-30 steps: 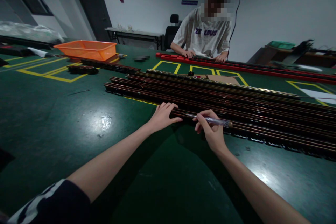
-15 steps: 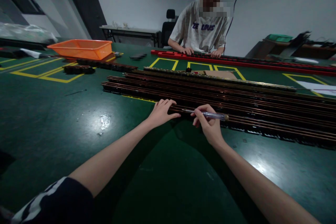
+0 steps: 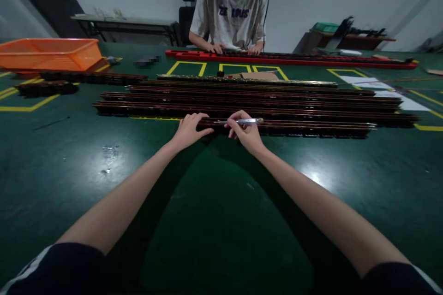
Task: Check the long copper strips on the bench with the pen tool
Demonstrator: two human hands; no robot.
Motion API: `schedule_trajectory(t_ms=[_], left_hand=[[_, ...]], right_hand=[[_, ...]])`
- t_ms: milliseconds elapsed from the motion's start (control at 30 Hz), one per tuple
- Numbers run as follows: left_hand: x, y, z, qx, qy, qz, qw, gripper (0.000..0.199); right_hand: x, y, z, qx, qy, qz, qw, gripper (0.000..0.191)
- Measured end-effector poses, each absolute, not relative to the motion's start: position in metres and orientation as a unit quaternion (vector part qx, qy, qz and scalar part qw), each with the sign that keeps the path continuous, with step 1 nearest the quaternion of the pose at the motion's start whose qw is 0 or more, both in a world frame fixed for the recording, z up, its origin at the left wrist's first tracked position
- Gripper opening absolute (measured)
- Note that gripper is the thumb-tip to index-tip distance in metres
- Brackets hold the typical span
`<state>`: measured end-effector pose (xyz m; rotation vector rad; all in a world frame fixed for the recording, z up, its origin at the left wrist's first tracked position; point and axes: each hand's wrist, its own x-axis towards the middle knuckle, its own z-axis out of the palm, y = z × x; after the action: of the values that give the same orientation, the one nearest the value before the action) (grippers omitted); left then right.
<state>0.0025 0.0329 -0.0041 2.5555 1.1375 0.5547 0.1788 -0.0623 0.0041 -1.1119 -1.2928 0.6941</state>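
My right hand (image 3: 246, 133) pinches a slim pen-shaped tool (image 3: 249, 121) with a clear handle and a thin tip pointing left. I cannot tell whether the tip touches anything. The nearest long dark rail (image 3: 311, 129), with copper-coloured edges, runs past both hands. My left hand (image 3: 188, 132) grips this rail near its left end, thumb on the near side and fingers over the far side. Several similar long rails (image 3: 145, 103) lie parallel just behind it on the green table (image 3: 224, 221). The detail under the tool tip is too small to make out.
Across the table a person in a printed T-shirt (image 3: 230, 18) rests both hands on a long red bar (image 3: 297, 61). An orange basket (image 3: 51, 55) is at far left, with short dark strips (image 3: 48, 88) in front. White paper (image 3: 398, 99) lies at right.
The view has shifted to the right and levelled, so more of the rails' right ends shows. Both hands keep their places on the rail, the tool still in my right hand.
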Motion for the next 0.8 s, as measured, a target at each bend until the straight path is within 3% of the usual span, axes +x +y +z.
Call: schedule_trajectory(t_ms=[800], left_hand=[[0.002,0.038,0.000,0.886,0.409,0.162,0.147,0.051]], right_hand=[[0.220,-0.059,0.042,-0.486,-0.593,0.403,0.501,0.023]])
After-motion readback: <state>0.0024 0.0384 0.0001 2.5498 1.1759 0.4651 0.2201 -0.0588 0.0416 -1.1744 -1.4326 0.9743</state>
